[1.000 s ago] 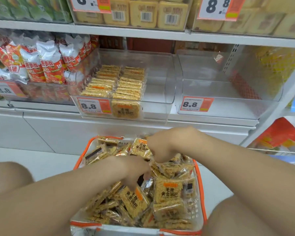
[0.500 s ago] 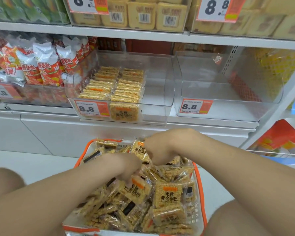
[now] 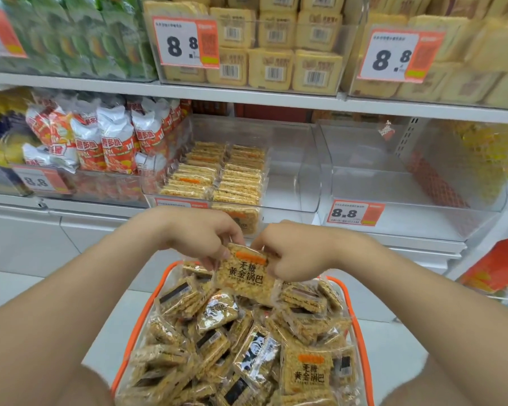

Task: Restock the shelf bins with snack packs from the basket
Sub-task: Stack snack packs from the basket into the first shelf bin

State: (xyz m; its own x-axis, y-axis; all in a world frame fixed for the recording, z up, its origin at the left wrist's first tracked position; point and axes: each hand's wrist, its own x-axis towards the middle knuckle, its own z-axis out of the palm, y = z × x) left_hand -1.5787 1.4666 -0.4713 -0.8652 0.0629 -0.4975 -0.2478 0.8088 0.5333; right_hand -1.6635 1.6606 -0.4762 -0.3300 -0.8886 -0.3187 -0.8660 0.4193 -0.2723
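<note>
- The left hand (image 3: 200, 238) and right hand (image 3: 294, 254) both pinched the same snack pack (image 3: 247, 276) with curled fingers.
- It hung above the basket (image 3: 133, 335), nearer than the bin (image 3: 294, 177).

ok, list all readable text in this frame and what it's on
"8.8": upper middle price tag; upper right price tag; right bin tag; left bin tag.
"无糖 黄金锅巴": held snack pack; basket pack.
Blurred: lettering on red-and-white bags.
Too small: tag small print, barcodes.
</note>
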